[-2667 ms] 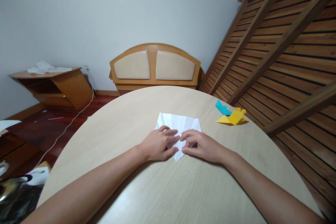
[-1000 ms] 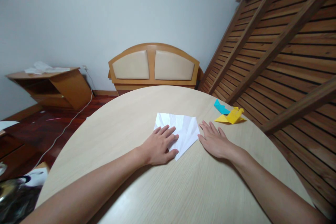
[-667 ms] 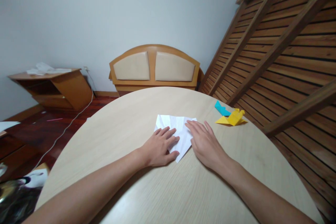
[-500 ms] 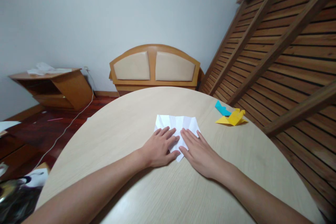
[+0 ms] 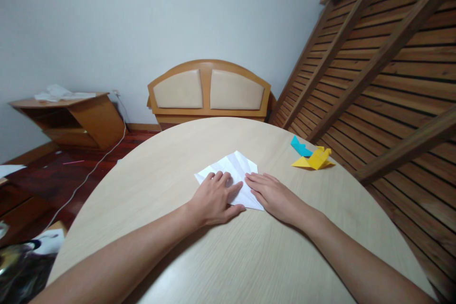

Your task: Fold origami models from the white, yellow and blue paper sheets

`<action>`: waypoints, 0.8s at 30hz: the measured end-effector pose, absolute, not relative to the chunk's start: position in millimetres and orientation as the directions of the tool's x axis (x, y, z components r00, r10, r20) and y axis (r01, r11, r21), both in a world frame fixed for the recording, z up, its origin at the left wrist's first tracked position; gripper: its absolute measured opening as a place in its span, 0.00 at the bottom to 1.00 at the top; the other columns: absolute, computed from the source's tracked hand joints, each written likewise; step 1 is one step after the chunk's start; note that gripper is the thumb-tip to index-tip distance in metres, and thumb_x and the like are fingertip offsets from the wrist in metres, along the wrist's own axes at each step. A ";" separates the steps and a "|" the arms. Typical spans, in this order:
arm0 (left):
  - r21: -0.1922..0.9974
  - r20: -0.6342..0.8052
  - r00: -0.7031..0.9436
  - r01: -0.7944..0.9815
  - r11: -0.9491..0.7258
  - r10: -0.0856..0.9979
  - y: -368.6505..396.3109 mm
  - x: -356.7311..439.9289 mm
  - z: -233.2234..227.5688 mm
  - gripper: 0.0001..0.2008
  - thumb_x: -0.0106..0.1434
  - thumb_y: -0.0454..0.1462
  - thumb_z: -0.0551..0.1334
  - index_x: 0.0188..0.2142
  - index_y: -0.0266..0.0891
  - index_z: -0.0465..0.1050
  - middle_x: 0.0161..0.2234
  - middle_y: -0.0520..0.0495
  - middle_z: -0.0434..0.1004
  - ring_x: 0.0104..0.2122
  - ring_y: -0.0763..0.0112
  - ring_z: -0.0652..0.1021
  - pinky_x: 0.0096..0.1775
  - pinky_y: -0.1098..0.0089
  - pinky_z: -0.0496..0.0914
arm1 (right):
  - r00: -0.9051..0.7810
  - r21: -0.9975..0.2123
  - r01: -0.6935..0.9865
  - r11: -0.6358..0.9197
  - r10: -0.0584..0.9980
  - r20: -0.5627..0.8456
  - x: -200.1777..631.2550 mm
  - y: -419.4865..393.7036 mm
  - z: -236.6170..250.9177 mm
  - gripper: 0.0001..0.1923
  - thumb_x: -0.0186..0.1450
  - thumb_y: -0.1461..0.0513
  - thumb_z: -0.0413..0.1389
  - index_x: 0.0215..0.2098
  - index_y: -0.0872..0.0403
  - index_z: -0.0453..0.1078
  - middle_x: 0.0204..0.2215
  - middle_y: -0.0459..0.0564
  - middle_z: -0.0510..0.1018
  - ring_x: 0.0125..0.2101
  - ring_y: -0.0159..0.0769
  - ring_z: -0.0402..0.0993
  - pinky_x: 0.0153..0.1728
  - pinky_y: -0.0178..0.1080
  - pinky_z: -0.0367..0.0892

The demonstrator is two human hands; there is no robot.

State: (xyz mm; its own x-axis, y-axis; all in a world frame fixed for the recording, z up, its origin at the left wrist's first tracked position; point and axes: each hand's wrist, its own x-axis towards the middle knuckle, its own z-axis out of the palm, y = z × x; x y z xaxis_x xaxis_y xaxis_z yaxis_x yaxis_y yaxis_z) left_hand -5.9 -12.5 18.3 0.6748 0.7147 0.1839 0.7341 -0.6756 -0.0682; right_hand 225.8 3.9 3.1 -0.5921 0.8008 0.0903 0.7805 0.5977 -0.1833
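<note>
A creased, folded white paper point(image 5: 237, 168) lies flat on the round pale wooden table point(image 5: 171, 171). My left hand point(image 5: 213, 198) rests palm down on the paper's near left part, fingers spread. Palm down too, my right hand point(image 5: 272, 193) lies on the paper's near right edge, its fingertips touching the sheet. Neither hand grips anything. The paper's near corner shows between the two hands.
A blue folded paper point(image 5: 301, 147) and a yellow folded paper point(image 5: 315, 158) lie at the table's far right. Behind the table stands a padded wooden headboard point(image 5: 209, 90). A slatted wooden frame point(image 5: 384, 66) leans at the right. A low shelf point(image 5: 67, 116) stands at the left.
The white paper has turned on the table under my hands, its near point swinging to the right. My right hand came from the bare table onto the paper's right side.
</note>
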 end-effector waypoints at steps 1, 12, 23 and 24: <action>-0.067 0.183 0.678 0.731 -0.679 0.712 -12.0 -6.1 18.4 0.33 0.67 0.58 0.53 0.62 0.42 0.66 0.48 0.36 0.71 0.46 0.50 0.72 0.48 0.52 0.66 | -0.606 -0.208 0.766 0.608 0.791 0.083 226.5 4.1 1.9 0.24 0.74 0.61 0.45 0.66 0.57 0.63 0.67 0.58 0.63 0.67 0.46 0.57 0.66 0.53 0.54; -0.043 0.216 0.608 0.788 -0.614 0.764 -15.0 0.3 19.1 0.26 0.70 0.55 0.51 0.57 0.44 0.70 0.45 0.38 0.73 0.44 0.50 0.74 0.42 0.56 0.71 | -0.687 -0.347 0.580 0.737 0.672 0.278 225.2 3.0 12.9 0.11 0.71 0.58 0.55 0.47 0.50 0.78 0.52 0.52 0.80 0.54 0.43 0.74 0.58 0.48 0.65; -0.054 0.186 0.670 0.738 -0.673 0.719 3.4 -14.7 27.6 0.15 0.71 0.44 0.54 0.36 0.38 0.74 0.31 0.44 0.80 0.31 0.61 0.79 0.32 0.66 0.69 | -0.685 -0.428 0.564 0.706 0.689 0.236 231.6 4.5 17.5 0.06 0.68 0.60 0.60 0.36 0.51 0.78 0.48 0.51 0.82 0.50 0.42 0.76 0.53 0.46 0.66; -0.047 0.192 0.668 0.738 -0.673 0.719 5.9 -16.7 26.1 0.15 0.71 0.44 0.54 0.36 0.38 0.74 0.30 0.45 0.80 0.30 0.62 0.79 0.31 0.67 0.68 | -0.680 -0.441 0.563 0.699 0.695 0.233 231.6 4.7 18.3 0.05 0.68 0.60 0.59 0.36 0.51 0.78 0.46 0.50 0.82 0.48 0.42 0.76 0.51 0.44 0.67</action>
